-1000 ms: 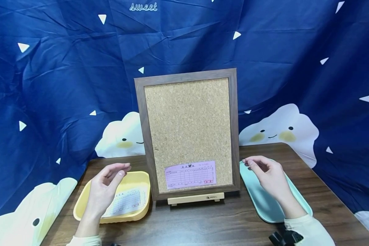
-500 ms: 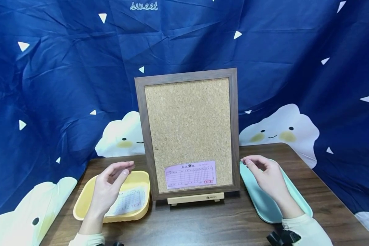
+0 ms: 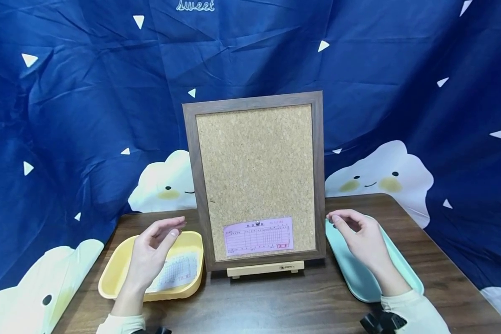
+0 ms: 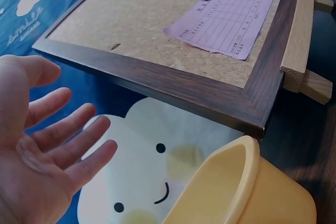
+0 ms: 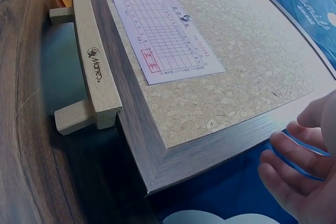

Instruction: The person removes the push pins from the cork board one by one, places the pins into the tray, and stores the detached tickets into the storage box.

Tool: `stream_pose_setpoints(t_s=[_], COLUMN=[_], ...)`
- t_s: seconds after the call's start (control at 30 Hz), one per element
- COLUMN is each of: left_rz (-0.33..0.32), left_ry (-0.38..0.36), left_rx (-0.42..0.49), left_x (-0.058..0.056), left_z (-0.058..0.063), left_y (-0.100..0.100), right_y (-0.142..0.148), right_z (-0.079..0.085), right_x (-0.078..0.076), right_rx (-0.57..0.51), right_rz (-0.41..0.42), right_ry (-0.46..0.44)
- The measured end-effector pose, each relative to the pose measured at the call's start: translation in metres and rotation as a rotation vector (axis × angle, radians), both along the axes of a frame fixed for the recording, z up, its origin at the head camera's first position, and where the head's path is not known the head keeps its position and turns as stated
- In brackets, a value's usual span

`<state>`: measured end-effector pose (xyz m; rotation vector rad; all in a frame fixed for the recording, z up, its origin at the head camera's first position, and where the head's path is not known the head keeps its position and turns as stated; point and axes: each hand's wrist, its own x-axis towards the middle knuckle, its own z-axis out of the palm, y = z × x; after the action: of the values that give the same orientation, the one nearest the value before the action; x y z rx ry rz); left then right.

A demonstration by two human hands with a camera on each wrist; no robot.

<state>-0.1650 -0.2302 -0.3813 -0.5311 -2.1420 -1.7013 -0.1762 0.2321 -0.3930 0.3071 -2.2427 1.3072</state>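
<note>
My left hand (image 3: pixel 148 260) hovers over the yellow basket (image 3: pixel 108 273), fingers loosely bent and nothing in them; the left wrist view shows its palm bare. Inside the basket lies a printed paper slip (image 3: pixel 178 272), partly behind that hand. Above the mint-green tray (image 3: pixel 405 271) is my right hand (image 3: pixel 365 241), also holding nothing, its fingertips close to the board's right edge. Between the hands stands a framed cork board (image 3: pixel 256 162). A purple printed form (image 3: pixel 259 239) hangs low on it, held by a metal pushpin (image 5: pixel 186 18) at its top edge.
A small wooden easel (image 3: pixel 265 268) supports the cork board on the dark wooden table (image 3: pixel 267 306). Behind it hangs a blue cloth backdrop (image 3: pixel 250 46) with white clouds and triangles. The table's right edge slopes away beyond the tray.
My left hand has shifted slightly to the right over the basket, uncovering less of the slip's left part. The right hand has barely moved; the board and form stay in place.
</note>
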Motion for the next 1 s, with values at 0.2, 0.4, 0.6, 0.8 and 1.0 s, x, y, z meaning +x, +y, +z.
stream_pose_setpoints(t_s=[0.2, 0.4, 0.6, 0.8, 1.0], left_rz=[-0.004, -0.011, -0.014, -0.011, -0.020], left_ry=[-0.009, -0.008, -0.016, -0.032, -0.040], left_rx=[-0.001, 0.001, -0.011, -0.030, -0.025], left_x=[0.001, -0.001, -0.001, -0.003, -0.006], left_z=[-0.002, -0.001, -0.001, -0.003, -0.007], left_y=[0.003, 0.006, 0.010, 0.013, 0.017], right_y=[-0.003, -0.010, -0.015, -0.024, -0.040], right_z=[0.000, 0.004, 0.008, 0.017, 0.040], right_x=[0.000, -0.001, -0.002, 0.003, 0.016], right_rx=[-0.011, -0.024, -0.063, -0.084, -0.060], right_rz=[0.007, 0.041, 0.091, 0.097, 0.089], right_ry=[-0.017, -0.023, -0.016, -0.019, -0.053])
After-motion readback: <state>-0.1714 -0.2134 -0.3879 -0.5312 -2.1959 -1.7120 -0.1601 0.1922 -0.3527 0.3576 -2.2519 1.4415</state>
